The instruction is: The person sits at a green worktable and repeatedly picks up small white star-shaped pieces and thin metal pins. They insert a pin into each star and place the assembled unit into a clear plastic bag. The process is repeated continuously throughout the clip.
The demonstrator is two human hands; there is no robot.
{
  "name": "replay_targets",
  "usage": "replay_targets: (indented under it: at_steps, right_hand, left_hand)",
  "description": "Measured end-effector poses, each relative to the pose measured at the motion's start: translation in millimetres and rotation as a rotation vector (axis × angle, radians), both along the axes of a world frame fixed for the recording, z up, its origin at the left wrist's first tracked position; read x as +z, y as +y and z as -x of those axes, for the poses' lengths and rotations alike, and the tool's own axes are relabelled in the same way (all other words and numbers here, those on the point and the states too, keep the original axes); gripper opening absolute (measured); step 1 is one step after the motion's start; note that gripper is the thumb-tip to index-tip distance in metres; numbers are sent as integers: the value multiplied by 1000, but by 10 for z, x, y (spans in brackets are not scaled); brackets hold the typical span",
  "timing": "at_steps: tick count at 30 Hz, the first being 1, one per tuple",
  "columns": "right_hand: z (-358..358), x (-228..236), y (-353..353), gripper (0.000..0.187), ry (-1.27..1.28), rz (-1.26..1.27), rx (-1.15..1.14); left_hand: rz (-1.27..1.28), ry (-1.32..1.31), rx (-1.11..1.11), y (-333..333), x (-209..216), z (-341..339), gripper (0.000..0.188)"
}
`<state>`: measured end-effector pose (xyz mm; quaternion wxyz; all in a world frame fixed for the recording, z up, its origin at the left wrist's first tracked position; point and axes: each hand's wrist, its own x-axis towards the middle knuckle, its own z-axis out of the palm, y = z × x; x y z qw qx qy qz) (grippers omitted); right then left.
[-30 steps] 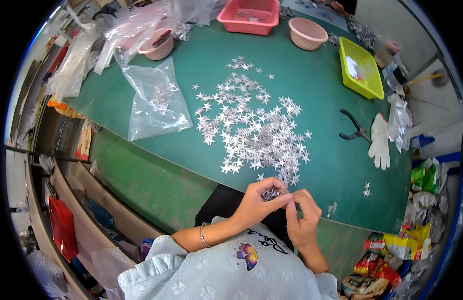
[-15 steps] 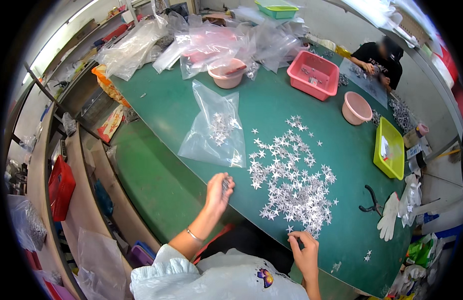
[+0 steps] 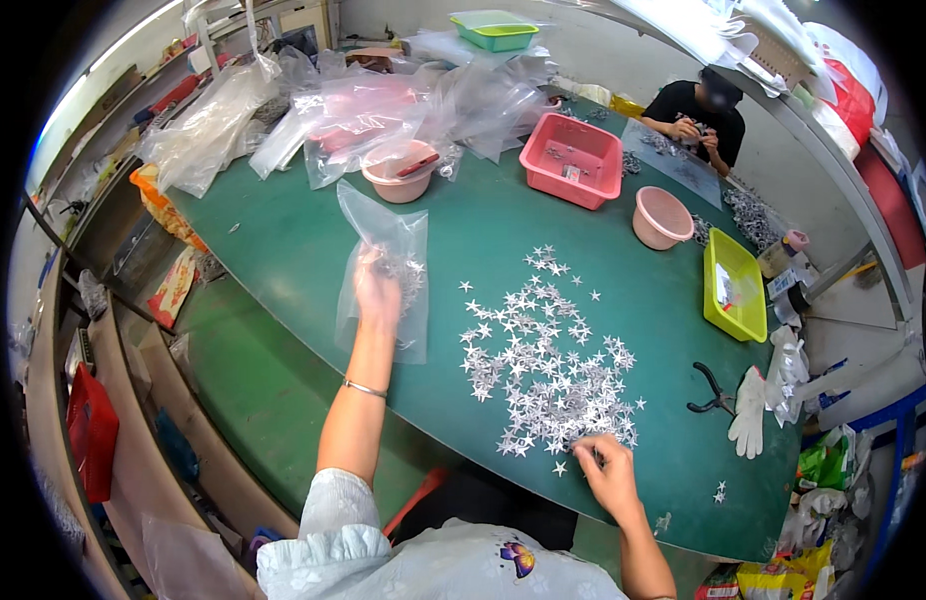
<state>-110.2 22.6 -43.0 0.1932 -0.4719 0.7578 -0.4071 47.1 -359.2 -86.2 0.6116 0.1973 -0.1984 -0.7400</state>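
Observation:
A heap of small silver star-shaped pieces (image 3: 558, 390) is spread over the green table. At its near edge my right hand (image 3: 608, 475) is closed, thumb and fingers bent together at the stars; whatever sits between the fingertips is too small to make out. My left arm reaches forward to a clear plastic bag (image 3: 410, 325) lying left of the heap. Over or inside the bag's left part is my left hand (image 3: 380, 297), its fingers blurred and partly hidden. More silver stars (image 3: 413, 280) lie in the bag, beside that hand.
Beyond the bag stand a pink bowl (image 3: 401, 172) and a pile of clear bags (image 3: 363, 105). A pink basket (image 3: 573, 160), another pink bowl (image 3: 663, 218), a lime tray (image 3: 735, 285), pliers (image 3: 713, 388) and a white glove (image 3: 749, 412) lie rightward. A co-worker (image 3: 698, 115) sits far right.
My left hand, earlier closed around a handful of silver pieces at the table's edge, has moved forward to the bag. My right hand has shifted slightly to the heap's edge. The view has turned.

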Motion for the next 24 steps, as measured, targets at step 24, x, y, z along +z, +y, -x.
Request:
replay_targets:
  at_steps: [24]
  right_hand:
    - [1583, -694, -2202, 60, 450, 6, 590]
  left_hand:
    - [1000, -1887, -199, 878, -373, 960, 62]
